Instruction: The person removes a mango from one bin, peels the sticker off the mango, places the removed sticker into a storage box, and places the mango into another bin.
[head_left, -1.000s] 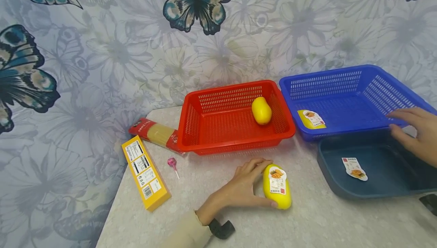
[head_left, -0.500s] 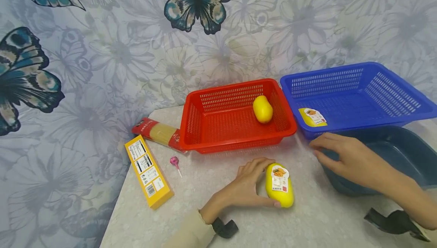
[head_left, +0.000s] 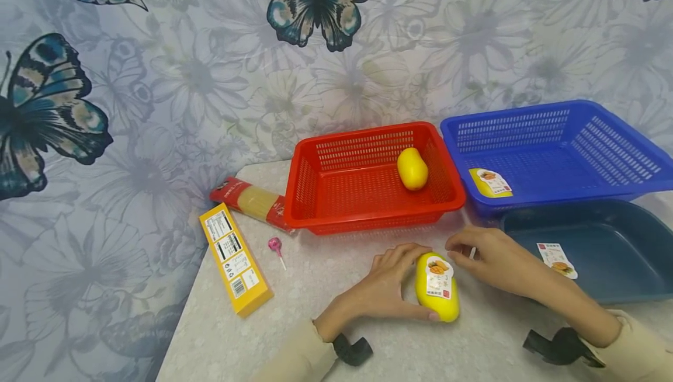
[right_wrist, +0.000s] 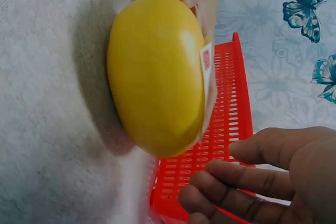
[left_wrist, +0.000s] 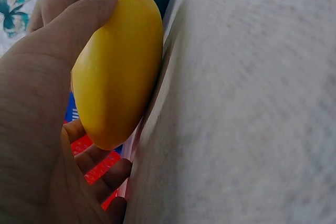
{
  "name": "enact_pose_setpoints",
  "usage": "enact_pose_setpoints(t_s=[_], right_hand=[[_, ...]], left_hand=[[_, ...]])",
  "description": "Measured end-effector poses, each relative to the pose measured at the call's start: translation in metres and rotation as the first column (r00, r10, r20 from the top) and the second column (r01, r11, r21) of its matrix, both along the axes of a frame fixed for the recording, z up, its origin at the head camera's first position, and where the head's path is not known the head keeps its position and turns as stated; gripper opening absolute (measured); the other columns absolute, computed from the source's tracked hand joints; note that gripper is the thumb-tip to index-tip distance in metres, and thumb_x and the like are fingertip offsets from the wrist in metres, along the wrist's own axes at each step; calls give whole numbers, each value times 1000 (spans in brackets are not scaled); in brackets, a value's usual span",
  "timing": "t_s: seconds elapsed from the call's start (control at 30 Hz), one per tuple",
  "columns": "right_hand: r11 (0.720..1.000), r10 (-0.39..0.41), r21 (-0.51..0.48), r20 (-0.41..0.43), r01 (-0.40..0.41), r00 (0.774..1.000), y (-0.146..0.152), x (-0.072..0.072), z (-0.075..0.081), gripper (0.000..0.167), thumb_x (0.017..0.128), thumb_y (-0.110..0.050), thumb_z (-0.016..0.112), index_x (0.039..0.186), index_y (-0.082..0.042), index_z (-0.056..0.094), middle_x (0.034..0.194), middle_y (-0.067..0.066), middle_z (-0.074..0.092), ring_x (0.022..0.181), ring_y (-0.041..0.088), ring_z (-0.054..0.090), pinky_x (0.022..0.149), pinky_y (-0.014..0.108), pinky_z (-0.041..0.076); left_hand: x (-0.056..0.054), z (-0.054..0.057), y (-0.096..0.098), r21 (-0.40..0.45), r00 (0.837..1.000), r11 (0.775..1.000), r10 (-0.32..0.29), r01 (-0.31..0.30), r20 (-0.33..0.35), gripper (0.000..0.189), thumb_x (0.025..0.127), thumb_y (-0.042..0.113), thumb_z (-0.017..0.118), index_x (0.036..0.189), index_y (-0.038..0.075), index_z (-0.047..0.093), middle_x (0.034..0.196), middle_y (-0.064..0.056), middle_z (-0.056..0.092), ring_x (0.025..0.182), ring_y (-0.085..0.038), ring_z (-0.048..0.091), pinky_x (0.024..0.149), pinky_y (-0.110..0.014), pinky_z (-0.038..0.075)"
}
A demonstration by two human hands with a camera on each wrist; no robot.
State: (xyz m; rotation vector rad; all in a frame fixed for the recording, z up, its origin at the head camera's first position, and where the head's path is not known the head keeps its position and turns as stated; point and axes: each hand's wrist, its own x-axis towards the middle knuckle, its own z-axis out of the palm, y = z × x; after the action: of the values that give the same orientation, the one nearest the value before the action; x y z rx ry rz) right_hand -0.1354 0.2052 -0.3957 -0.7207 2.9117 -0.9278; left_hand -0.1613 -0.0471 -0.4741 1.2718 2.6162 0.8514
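A yellow mango (head_left: 448, 307) with a white printed label on top lies on the table. My left hand (head_left: 382, 290) holds it from the left, thumb at its near end and fingertips at its far end. In the left wrist view the thumb presses beside the green stem spot of the mango (left_wrist: 123, 66). Just right of the fruit, my right hand (head_left: 491, 258) hovers with loosely bent fingers and nothing in them. The right wrist view shows a gap between those fingers (right_wrist: 262, 179) and the mango (right_wrist: 155, 77).
Behind stands a red basket (head_left: 375, 218) with another mango (head_left: 412, 169). Right of it, a blue basket (head_left: 557, 192) contains a labelled yellow mango (head_left: 481, 186). A dark tray (head_left: 620, 265) bears a label (head_left: 557, 260). Leftward lie a noodle packet (head_left: 257, 202), yellow box (head_left: 236, 259) and lollipop (head_left: 275, 245).
My right hand has moved left from above the blue basket and dark tray to beside the mango. My left hand stays on the mango. The view has shifted slightly.
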Motion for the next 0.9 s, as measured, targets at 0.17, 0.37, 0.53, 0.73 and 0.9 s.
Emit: enact_pose_setpoints(t_s=[0.17,0.37,0.53,0.73,0.9], right_hand=[[1000,14,9,17,-14,1000,-1,-1,-8,5,91,-17,73,96,-16,73,82,-15,61,75,4,55,68,27,52],[997,47,-58,37,-45,998,-2,2,-11,7,89,-16,76,91,-19,70,77,-16,57,71,3,52,62,23,48],[991,56,-119,-34,-60,998,-4,7,-9,16,86,-9,78,89,-22,68,76,-17,55,70,3,52,61,23,46],[983,48,-166,-205,-83,978,-8,15,-5,33,80,-1,80,84,-29,63,75,-22,53,69,3,52,62,22,45],[985,0,-167,-269,-47,963,-4,18,7,29,80,-3,80,85,-27,65,77,-22,54,71,2,52,62,23,46]], left_hand=[[0,0,2,-2,1000,1000,-1,1,-12,105,71,71,77,154,32,27,152,15,30,139,-3,25,98,-35,31],[0,0,1,-4,1000,1000,-4,4,-15,106,71,71,76,155,31,26,152,15,29,140,-3,24,99,-35,31],[-1,0,0,-4,1000,1000,-9,9,-5,107,71,72,76,156,33,24,153,16,28,141,-3,23,100,-38,31],[-1,0,0,0,1000,1000,-14,14,8,105,72,70,76,156,32,25,154,16,28,141,-4,24,102,-39,30],[-1,2,0,-29,1000,1000,-7,7,6,107,72,73,74,157,34,22,155,14,27,141,-6,25,102,-39,31]])
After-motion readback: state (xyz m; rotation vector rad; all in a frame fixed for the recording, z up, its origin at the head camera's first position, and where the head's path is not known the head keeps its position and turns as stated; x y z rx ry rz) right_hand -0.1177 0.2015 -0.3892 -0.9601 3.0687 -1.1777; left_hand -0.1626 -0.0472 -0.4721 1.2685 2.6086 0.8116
